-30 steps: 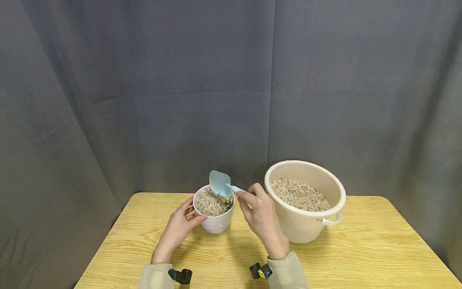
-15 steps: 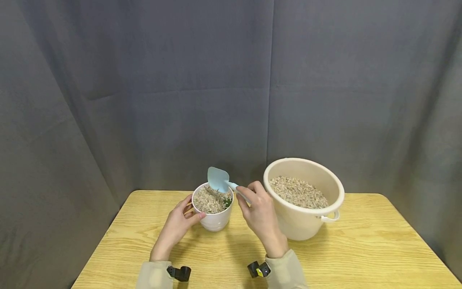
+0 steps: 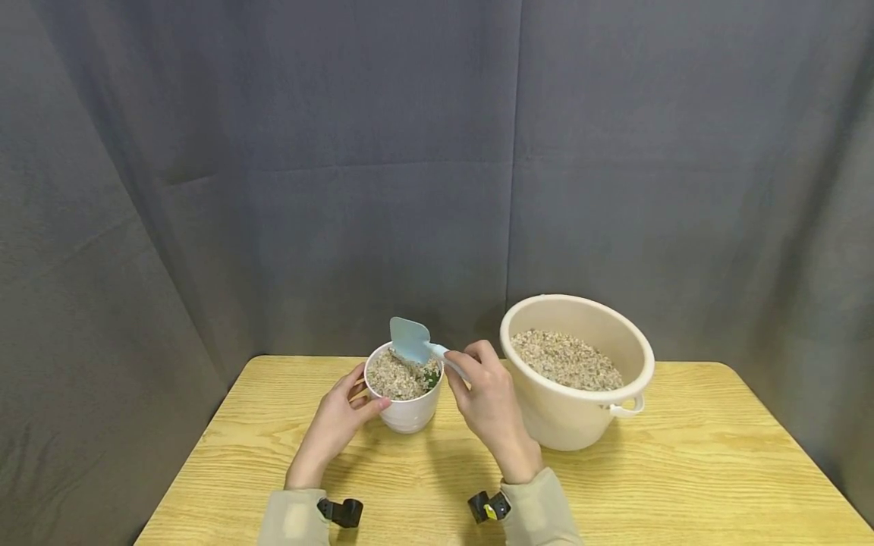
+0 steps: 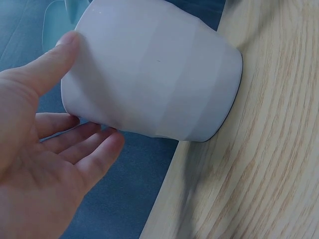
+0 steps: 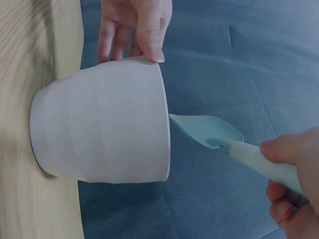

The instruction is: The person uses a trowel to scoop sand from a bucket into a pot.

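A small white pot filled with gravel and a bit of green plant stands on the wooden table. My left hand holds the pot's left side, thumb on the front and fingers behind; the left wrist view shows the pot between thumb and fingers. My right hand grips the handle of a light blue scoop, whose blade is tipped over the pot's rim. In the right wrist view the scoop sits just past the pot rim.
A large cream bucket half full of gravel stands right of the pot, close to my right hand. A grey cloth backdrop hangs behind the table. The table's front and right parts are bare wood.
The scoop blade has moved slightly left and down, closer to the gravel in the pot. The left hand stays on the pot.
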Motion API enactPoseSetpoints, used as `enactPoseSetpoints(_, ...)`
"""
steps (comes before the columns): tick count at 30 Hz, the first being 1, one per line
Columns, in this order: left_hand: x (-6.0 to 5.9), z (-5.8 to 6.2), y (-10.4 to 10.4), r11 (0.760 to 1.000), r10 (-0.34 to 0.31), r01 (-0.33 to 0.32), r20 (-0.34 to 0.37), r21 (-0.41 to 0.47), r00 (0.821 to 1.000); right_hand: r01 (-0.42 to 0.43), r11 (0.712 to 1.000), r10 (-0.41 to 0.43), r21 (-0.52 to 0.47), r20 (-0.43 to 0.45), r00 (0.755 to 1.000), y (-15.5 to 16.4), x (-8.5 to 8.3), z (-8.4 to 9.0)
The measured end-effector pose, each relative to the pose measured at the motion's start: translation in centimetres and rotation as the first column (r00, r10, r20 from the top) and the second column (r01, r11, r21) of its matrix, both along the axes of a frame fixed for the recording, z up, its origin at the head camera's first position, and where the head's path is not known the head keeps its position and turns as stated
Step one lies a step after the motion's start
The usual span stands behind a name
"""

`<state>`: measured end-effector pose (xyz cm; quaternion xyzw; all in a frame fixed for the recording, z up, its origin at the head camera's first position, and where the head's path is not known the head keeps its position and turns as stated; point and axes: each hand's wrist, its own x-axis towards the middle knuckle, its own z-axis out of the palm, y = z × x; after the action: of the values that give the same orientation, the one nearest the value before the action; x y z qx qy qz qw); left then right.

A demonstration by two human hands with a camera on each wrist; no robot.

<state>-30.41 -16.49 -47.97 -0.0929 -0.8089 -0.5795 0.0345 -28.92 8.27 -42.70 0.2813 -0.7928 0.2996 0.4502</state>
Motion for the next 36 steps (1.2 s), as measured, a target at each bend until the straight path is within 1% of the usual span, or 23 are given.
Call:
enactPoseSetpoints(4, 0.0, 0.1, 0.1, 1.0, 0.005, -0.005, 0.0, -0.007, 1.0, 0.021, 0.999, -0.021, -0.039, -0.002, 1.0, 0.5, 0.1, 0.3)
enactPoseSetpoints(9, 0.0, 0.1, -0.1, 1.0, 0.014, -0.014, 0.002, -0.023, 1.0, 0.029, 0.996, -0.027, -0.086, 0.031, 0.999, 0.9, 0.4, 0.9)
enactPoseSetpoints(12, 0.0, 0.2, -0.2, 1.0, 0.017, -0.017, 0.003, -0.017, 1.0, 0.035, 0.993, -0.03, -0.116, 0.042, 0.999, 1.1, 0.5, 1.1)
enactPoseSetpoints(17, -0.1, 0.1, -0.1, 1.0, -0.003, 0.003, 0.0, 0.002, 1.0, 0.048, 0.984, -0.04, -0.169, 0.048, 0.998, 1.8, 0.9, 1.7)
enactPoseSetpoints(20, 0.0, 0.2, -0.1, 1.0, -0.016, 0.016, -0.011, -0.011, 1.0, 0.064, 0.979, -0.054, -0.193, 0.057, 0.997, 2.7, 1.4, 2.2)
enactPoseSetpoints(22, 0.0, 0.3, -0.1, 0.999, -0.012, 0.011, -0.027, -0.039, 1.0, 0.073, 0.975, -0.061, -0.21, 0.066, 0.996, 3.3, 1.8, 2.5)
enactPoseSetpoints(25, 0.3, 0.6, -0.1, 0.995, 0.014, -0.02, -0.06, -0.096, 0.998, 0.09, 0.97, -0.074, -0.227, 0.077, 0.994, 4.4, 2.3, 3.0)
enactPoseSetpoints(28, 0.5, 1.0, 0.0, 0.986, 0.05, -0.065, -0.098, -0.156, 0.994, 0.106, 0.963, -0.088, -0.247, 0.085, 0.993, 5.5, 2.7, 3.3)
enactPoseSetpoints(32, 0.7, 1.7, 0.2, 0.972, 0.081, -0.111, -0.151, -0.205, 0.985, 0.133, 0.957, -0.112, -0.259, 0.092, 0.989, 7.2, 3.1, 3.7)
enactPoseSetpoints(36, 0.9, 2.2, 0.4, 0.962, 0.093, -0.136, -0.186, -0.238, 0.978, 0.153, 0.952, -0.13, -0.264, 0.105, 0.986, 9.0, 3.6, 3.9)
